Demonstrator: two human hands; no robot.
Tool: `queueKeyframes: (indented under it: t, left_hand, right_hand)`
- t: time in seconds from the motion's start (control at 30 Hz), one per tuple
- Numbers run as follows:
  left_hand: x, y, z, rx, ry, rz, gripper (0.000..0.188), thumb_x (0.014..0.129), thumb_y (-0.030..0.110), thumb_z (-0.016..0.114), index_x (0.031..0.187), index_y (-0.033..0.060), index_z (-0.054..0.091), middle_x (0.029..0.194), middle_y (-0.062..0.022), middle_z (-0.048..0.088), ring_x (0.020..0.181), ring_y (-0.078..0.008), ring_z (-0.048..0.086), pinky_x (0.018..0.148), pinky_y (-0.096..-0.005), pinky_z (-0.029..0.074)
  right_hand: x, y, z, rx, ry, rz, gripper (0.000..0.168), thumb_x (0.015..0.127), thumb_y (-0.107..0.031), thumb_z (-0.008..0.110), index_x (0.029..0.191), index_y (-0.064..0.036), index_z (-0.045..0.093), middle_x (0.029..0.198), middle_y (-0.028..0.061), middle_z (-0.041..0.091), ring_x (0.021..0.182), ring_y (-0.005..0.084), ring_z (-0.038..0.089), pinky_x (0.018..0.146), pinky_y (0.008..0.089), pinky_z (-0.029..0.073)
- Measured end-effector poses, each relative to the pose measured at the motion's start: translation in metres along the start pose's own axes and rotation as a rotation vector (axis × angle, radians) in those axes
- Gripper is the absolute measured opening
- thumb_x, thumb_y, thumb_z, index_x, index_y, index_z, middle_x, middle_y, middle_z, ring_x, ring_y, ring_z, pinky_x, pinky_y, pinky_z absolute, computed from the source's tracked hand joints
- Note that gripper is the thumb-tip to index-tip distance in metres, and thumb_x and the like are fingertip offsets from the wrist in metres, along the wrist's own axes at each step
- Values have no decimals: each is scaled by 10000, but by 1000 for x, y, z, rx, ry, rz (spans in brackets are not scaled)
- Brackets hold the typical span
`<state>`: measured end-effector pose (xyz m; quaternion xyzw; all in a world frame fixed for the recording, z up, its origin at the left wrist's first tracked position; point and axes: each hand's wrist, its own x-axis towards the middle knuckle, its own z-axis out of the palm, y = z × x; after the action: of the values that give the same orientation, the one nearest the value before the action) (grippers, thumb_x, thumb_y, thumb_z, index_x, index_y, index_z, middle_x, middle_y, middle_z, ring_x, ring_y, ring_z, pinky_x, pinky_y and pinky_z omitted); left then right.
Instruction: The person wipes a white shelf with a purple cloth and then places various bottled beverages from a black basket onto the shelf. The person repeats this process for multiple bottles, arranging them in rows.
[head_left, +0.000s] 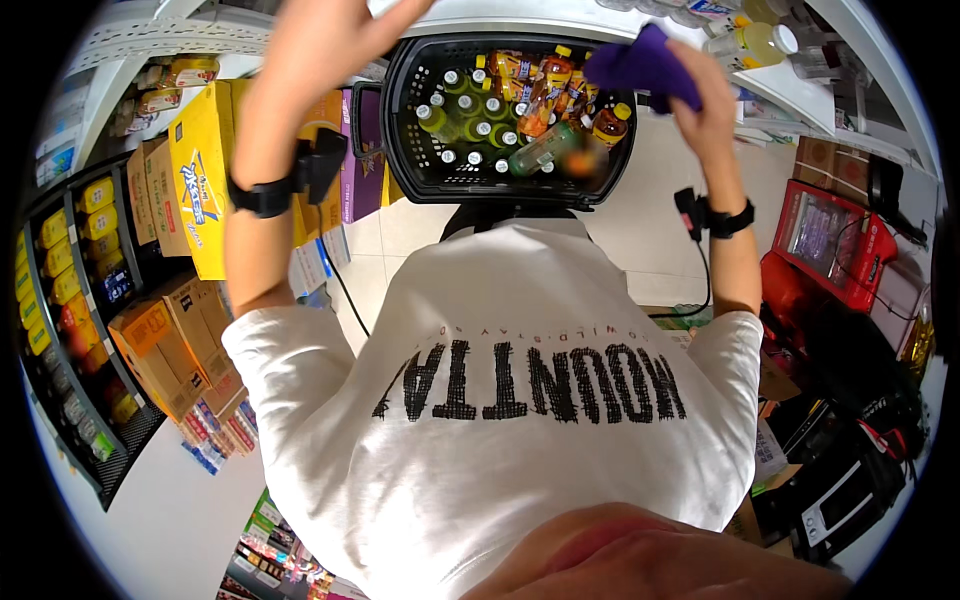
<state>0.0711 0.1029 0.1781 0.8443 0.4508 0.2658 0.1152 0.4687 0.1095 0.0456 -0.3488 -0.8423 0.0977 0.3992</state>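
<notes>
My left hand (322, 37) is raised at the top edge of the view, over the far left of a black plastic basket (386, 112). Its thumb is spread, but its fingers are cut off by the frame. In my right hand (701, 90) is a bunched purple cloth (637, 67), held above the basket's right end. White-capped bottles of green drink (465, 105) stand packed inside the basket. Yellow-capped bottles of amber drink (555, 79) lie or lean on the right. A pale green bottle (541, 150) lies slanted across others, its orange end blurred.
Shelves with bottles (757, 45) border the top right. To the left are a yellow carton (199, 180), cardboard boxes (172, 337) and a black rack (82, 255) of packaged goods. A red case (832, 240) and black bags (847, 375) sit at right. Pale tiles (660, 202) cover the floor.
</notes>
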Motion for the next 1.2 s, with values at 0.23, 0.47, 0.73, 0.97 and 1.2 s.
queueKeyframes:
  t: [0.23,0.47,0.73,0.97,1.2]
  left_hand:
    - [-117,-153,169,-31,-526,-528,442,900,339,729,1199,26,643,1022,-202,726,975,-373,701,843,-444,555]
    - [-191,-209,282,212,-971,-770,428,917,301,671,1272,62,665,1302,-234,648,1185,-381,643,951,-447,547]
    - [-190,-200,312,502,-1075,-589,206,956,133,609,1082,110,771,1160,-119,740,1081,-290,713,841,-400,591]
    - [-199,-180,294,479,-969,-451,204,942,139,566,1005,82,752,1045,-139,758,965,-320,739,789,-420,599]
    - [-154,-116,172,440,-740,-348,225,953,218,596,1075,30,621,924,-208,726,841,-390,721,717,-494,578]
  right_hand:
    - [-85,-8,46,85,-216,270,515,742,27,676,1253,-34,654,1210,180,685,1103,384,652,974,426,513]
    - [-114,-32,46,57,-328,383,551,731,29,685,1275,-46,641,1180,182,688,1053,392,659,925,434,534]
    - [-132,-42,45,54,-323,448,562,723,14,700,1278,-59,641,1173,177,688,1024,388,662,899,432,543]
    - [-126,-44,46,76,-294,381,582,718,20,700,1291,-65,635,1208,172,679,1087,381,646,945,434,529]
    - [-69,-40,46,238,-160,273,602,731,20,704,1321,-55,617,1282,166,660,1167,376,629,1014,416,502]
